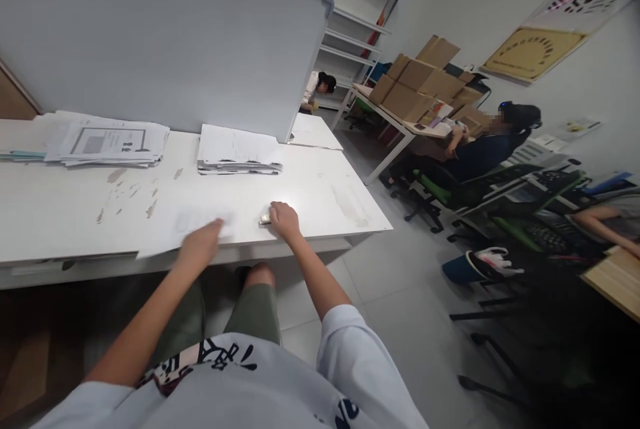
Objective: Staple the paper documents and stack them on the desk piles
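Observation:
Near the front edge of the white desk, my left hand pinches a sheet of paper. Both the sheet and the fingertips are smeared by motion. My right hand is closed over a small cream-and-metal stapler-like tool on the desktop. Only its left end sticks out from under the fingers, so its exact kind is unclear. Behind my hands lie a thick stack of printed papers and, farther left, a wider, looser stack.
A grey partition rises behind the desk. To the right, a person sits by a table piled with cardboard boxes. Another person bends down behind the partition's end. A blue bin and office chairs stand on the floor.

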Motion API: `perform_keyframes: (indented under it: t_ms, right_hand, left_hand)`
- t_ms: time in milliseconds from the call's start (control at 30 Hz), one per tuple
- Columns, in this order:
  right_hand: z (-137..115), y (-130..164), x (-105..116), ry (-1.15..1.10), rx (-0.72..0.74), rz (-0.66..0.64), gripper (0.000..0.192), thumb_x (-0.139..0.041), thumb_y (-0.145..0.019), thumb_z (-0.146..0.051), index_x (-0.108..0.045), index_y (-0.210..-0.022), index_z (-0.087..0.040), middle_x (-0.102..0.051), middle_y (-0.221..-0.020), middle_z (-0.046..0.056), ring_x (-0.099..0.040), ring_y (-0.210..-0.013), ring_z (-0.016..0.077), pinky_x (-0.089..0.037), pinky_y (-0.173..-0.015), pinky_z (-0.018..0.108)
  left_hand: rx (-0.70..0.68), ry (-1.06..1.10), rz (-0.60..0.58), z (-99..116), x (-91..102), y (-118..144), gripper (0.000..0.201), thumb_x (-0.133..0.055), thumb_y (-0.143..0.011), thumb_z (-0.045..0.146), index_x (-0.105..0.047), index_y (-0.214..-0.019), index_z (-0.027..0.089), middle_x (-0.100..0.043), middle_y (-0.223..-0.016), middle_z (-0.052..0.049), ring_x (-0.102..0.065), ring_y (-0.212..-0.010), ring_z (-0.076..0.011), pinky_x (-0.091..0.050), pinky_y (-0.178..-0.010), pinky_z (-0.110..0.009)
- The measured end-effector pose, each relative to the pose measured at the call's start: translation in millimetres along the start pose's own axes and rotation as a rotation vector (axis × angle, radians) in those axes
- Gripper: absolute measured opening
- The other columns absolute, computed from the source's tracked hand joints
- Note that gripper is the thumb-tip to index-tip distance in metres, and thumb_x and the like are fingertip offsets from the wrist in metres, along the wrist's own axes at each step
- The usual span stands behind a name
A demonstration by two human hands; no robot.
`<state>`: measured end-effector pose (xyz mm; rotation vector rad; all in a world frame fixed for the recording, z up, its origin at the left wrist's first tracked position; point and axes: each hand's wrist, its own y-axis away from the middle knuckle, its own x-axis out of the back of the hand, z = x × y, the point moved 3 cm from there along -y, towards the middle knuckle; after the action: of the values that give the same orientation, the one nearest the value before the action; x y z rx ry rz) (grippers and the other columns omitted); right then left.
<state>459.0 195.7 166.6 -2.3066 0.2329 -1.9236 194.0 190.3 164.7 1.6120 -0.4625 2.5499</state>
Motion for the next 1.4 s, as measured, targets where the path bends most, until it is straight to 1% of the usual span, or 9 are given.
perform_keyframes:
  t_ms: [133,233,433,567,767,867,967,1133,1400]
  right_hand:
    - [14,-2,-7,-0.112,-0.168,0.095,0.034,-0.034,-0.099,-0.021,-0.063,-0.117,-0.016,-0.068,-0.111,0.008,-0.057,-0.102,0.0202,-0.040,-0.081,0.028]
    - [13,-3,-10,-0.155,-0.169,0.107,0.031,-0.037,-0.098,-0.021,-0.064,-0.114,-0.016,-0.068,-0.110,0.007,-0.057,-0.100,0.0195,-0.038,-0.078,0.027]
    - [4,-1,-11,-0.119,-0.100,0.202,0.027,-0.040,-0.096,-0.019,-0.066,-0.100,-0.016,-0.070,-0.093,0.008,-0.060,-0.088,0.0205,-0.037,-0.073,0.028]
    - [8,-5,-32,-0.100,-0.016,0.337,0.028,-0.038,-0.095,-0.017,-0.066,-0.094,-0.019,-0.070,-0.088,0.005,-0.062,-0.082,0.0186,-0.038,-0.070,0.027]
    - [13,-10,-50,-0.120,0.028,0.415,0.029,-0.036,-0.096,-0.018,-0.065,-0.097,-0.020,-0.069,-0.086,0.004,-0.064,-0.080,0.0172,-0.039,-0.070,0.026]
    - [10,-10,-48,-0.116,0.025,0.433,0.028,-0.037,-0.096,-0.018,-0.065,-0.095,-0.022,-0.068,-0.084,0.003,-0.064,-0.078,0.0172,-0.040,-0.069,0.027]
    - [6,-12,-43,-0.092,0.016,0.418,0.029,-0.035,-0.097,-0.020,-0.063,-0.089,-0.024,-0.067,-0.081,0.003,-0.064,-0.077,0.0182,-0.039,-0.068,0.028]
    - [1,-14,-37,-0.081,0.011,0.417,0.032,-0.034,-0.099,-0.024,-0.061,-0.081,-0.023,-0.066,-0.078,0.002,-0.063,-0.076,0.0179,-0.037,-0.067,0.028]
    - [2,-11,-40,-0.056,-0.013,0.364,0.038,-0.030,-0.102,-0.025,-0.064,-0.086,-0.021,-0.068,-0.082,0.003,-0.062,-0.078,0.0176,-0.035,-0.070,0.028]
  left_hand:
    - [0.233,-0.140,0.177,-22,73.1,-41,0.048,-0.042,-0.090,0.018,-0.060,-0.134,0.015,-0.073,-0.108,-0.013,-0.069,-0.096,-0.0315,-0.055,-0.084,-0.045]
    - [0.082,-0.074,0.351,14,97.7,-102,0.053,-0.036,-0.094,0.014,-0.048,-0.145,0.018,-0.062,-0.133,-0.012,-0.060,-0.119,-0.0278,-0.046,-0.101,-0.043]
    - [-0.189,-0.110,0.058,109,20.9,-220,0.049,-0.035,-0.093,0.012,-0.052,-0.139,0.004,-0.059,-0.135,-0.020,-0.050,-0.131,-0.0257,-0.034,-0.113,-0.038]
    - [-0.206,-0.173,-0.074,117,-43.0,-247,0.059,-0.047,-0.085,0.023,-0.052,-0.140,0.003,-0.051,-0.144,-0.023,-0.042,-0.140,-0.0342,-0.033,-0.115,-0.047]
    - [-0.311,-0.269,0.043,68,-64.1,-241,0.085,-0.041,-0.081,0.028,-0.015,-0.160,0.015,-0.009,-0.166,-0.004,0.004,-0.153,-0.0188,0.000,-0.125,-0.040]
    - [-0.238,-0.317,0.136,6,-17.7,-245,0.079,-0.043,-0.083,0.029,-0.022,-0.159,0.023,-0.016,-0.165,-0.003,-0.001,-0.153,-0.0182,-0.004,-0.125,-0.037]
    - [0.029,-0.360,0.187,-82,45.0,-248,0.078,-0.046,-0.084,0.033,-0.029,-0.153,0.000,-0.029,-0.155,-0.031,-0.019,-0.148,-0.0442,-0.018,-0.115,-0.067]
    - [0.324,-0.456,0.131,-193,83.9,-205,0.062,-0.043,-0.091,0.044,-0.050,-0.144,0.012,-0.040,-0.153,-0.021,-0.034,-0.143,-0.0415,-0.027,-0.112,-0.062]
    - [0.113,-0.436,0.289,-174,78.1,-153,0.049,-0.036,-0.086,0.013,-0.069,-0.121,0.021,-0.067,-0.128,-0.011,-0.057,-0.126,-0.0278,-0.044,-0.105,-0.043]
